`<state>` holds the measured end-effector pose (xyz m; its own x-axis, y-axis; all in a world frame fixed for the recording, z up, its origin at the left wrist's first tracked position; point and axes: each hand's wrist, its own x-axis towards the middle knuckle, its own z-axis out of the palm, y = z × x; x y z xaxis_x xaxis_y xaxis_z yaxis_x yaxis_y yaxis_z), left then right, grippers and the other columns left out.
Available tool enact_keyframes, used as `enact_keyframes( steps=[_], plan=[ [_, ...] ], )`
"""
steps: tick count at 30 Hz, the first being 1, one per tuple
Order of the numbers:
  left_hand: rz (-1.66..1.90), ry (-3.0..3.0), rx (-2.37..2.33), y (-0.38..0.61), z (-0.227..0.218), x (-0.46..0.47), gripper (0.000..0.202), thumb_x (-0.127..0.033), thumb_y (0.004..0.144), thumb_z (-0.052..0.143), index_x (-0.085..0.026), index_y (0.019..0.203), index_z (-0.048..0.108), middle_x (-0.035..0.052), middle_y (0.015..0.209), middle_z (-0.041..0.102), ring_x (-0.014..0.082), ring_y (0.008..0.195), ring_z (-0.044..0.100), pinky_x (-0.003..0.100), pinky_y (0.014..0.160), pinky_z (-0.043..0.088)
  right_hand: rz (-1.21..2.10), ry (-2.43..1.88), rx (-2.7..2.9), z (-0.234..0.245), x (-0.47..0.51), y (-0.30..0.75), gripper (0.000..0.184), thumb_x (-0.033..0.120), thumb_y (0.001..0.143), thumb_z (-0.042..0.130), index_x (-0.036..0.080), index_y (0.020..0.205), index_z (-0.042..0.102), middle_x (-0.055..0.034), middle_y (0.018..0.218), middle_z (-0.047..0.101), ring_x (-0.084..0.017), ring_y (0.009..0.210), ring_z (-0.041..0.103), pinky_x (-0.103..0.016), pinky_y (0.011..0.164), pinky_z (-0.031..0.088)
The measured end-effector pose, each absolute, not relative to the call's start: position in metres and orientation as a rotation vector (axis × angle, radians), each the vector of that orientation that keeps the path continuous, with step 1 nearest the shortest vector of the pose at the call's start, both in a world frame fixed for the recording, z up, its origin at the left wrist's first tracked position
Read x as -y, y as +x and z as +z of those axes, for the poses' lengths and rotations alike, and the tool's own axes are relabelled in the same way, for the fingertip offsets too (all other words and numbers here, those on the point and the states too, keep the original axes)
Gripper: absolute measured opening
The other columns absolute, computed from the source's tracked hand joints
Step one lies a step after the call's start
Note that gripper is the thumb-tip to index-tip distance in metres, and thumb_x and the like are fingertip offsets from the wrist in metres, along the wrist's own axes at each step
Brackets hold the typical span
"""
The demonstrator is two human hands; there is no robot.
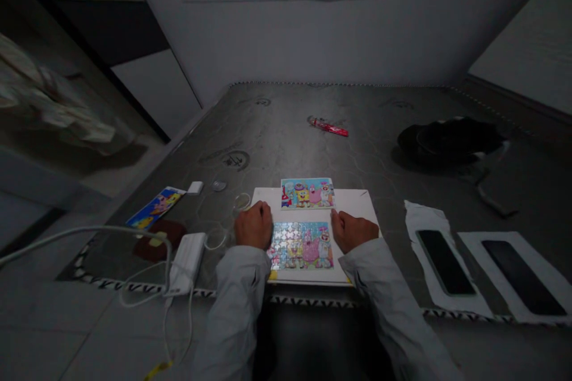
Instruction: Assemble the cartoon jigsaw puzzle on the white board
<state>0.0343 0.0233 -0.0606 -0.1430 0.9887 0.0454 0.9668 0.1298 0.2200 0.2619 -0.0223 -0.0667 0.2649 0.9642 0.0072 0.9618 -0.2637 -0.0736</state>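
A jigsaw puzzle with colourful cartoon figures lies on a white board, its pieces fitted together in a rectangle. Just beyond it sits a picture card showing similar figures. My left hand is closed in a fist at the puzzle's left edge, partly over the board. On the other side, my right hand is also curled into a fist, with the thumb side near the puzzle's upper right corner. Nothing shows in either hand.
To the left are a white power bank with cables, a brown object, a blue picture packet and clear rings. Two phones lie at right. A black bag-like item and a red packet are farther back.
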Motion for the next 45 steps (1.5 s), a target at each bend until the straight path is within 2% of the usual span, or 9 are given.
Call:
enact_keyframes(
  steps=[3,8,11,14,17,21,26,37,45],
  plan=[
    [0.317,1.983,-2.252,0.036,-0.062,-0.023,0.048,-0.037,0.1,0.026,-0.019,0.093,0.07,0.012,0.09,0.074,0.0218,0.079,0.066,0.03,0.067,0.036,0.03,-2.433,1.894,-0.071,0.022,0.26,0.056,0.048,0.099,0.027,0.022,0.085,0.075,-0.0115,0.078,0.074,-0.021,0.069,0.067,-0.029,0.058,0.028],
    [0.339,2.027,-2.144,0.04,-0.066,-0.026,0.045,-0.04,0.099,0.031,-0.018,0.096,0.071,0.0117,0.09,0.074,0.0229,0.083,0.067,0.033,0.073,0.043,0.017,-2.302,2.068,-0.078,0.023,0.261,0.057,0.051,0.099,0.027,0.025,0.085,0.076,-0.011,0.075,0.074,-0.022,0.068,0.066,-0.031,0.058,0.027],
    [0.358,2.023,-2.104,0.041,-0.07,-0.027,0.042,-0.042,0.101,0.034,-0.017,0.101,0.068,0.0091,0.094,0.072,0.0203,0.087,0.066,0.037,0.081,0.048,0.027,-2.166,2.213,-0.083,0.022,0.264,0.06,0.056,0.098,0.027,0.025,0.076,0.074,-0.0093,0.071,0.073,-0.02,0.068,0.065,-0.032,0.059,0.026],
    [0.366,2.025,-2.061,0.038,-0.074,-0.027,0.036,-0.046,0.095,0.051,-0.015,0.109,0.064,0.0069,0.105,0.068,0.0184,0.094,0.064,0.042,0.088,0.052,0.059,-2.029,2.361,-0.089,0.019,0.268,0.057,0.068,0.09,0.039,0.024,0.067,0.068,-0.0067,0.068,0.071,-0.019,0.069,0.064,-0.031,0.06,0.027],
    [0.385,2.057,-1.996,0.033,-0.077,-0.026,0.033,-0.041,0.094,0.055,-0.016,0.114,0.062,0.0078,0.112,0.065,0.0189,0.098,0.064,0.042,0.088,0.054,0.085,-1.965,2.426,-0.093,0.016,0.271,0.058,0.074,0.085,0.045,0.024,0.062,0.063,-0.0036,0.064,0.067,-0.018,0.067,0.061,-0.03,0.062,0.031],
    [0.436,2.127,-1.895,0.025,-0.079,-0.021,0.032,-0.037,0.094,0.057,-0.016,0.117,0.061,0.0079,0.115,0.064,0.0188,0.098,0.063,0.04,0.085,0.055,0.095,-1.976,2.407,-0.096,0.012,0.272,0.053,0.069,0.088,0.046,0.021,0.074,0.062,-0.0004,0.07,0.064,-0.014,0.065,0.055,-0.031,0.068,0.042],
    [0.52,2.223,-1.804,0.025,-0.089,-0.007,0.033,-0.037,0.093,0.057,-0.016,0.119,0.06,0.0085,0.117,0.063,0.0194,0.099,0.063,0.041,0.085,0.055,0.092,-2.012,2.354,-0.095,0.012,0.274,0.041,0.058,0.091,0.051,0.02,0.084,0.063,-0.0012,0.082,0.064,-0.014,0.073,0.058,-0.033,0.073,0.048],
    [0.728,2.485,-1.526,0.017,-0.106,0.026,0.032,-0.036,0.093,0.057,-0.016,0.118,0.06,0.009,0.122,0.061,0.0219,0.108,0.06,0.045,0.093,0.051,0.082,-2.059,2.152,-0.099,0.017,0.271,0.036,0.05,0.092,0.055,0.017,0.102,0.064,-0.0051,0.102,0.066,-0.018,0.092,0.062,-0.042,0.086,0.05],
    [0.673,2.5,-1.45,0.017,-0.11,0.021,0.041,-0.035,0.095,0.054,-0.021,0.134,0.053,0.0107,0.142,0.051,0.0271,0.13,0.047,0.053,0.108,0.038,0.169,-1.969,2.049,-0.106,0.015,0.277,0.034,0.044,0.092,0.057,0.017,0.113,0.061,-0.0066,0.112,0.063,-0.02,0.098,0.061,-0.044,0.088,0.05]
  ],
)
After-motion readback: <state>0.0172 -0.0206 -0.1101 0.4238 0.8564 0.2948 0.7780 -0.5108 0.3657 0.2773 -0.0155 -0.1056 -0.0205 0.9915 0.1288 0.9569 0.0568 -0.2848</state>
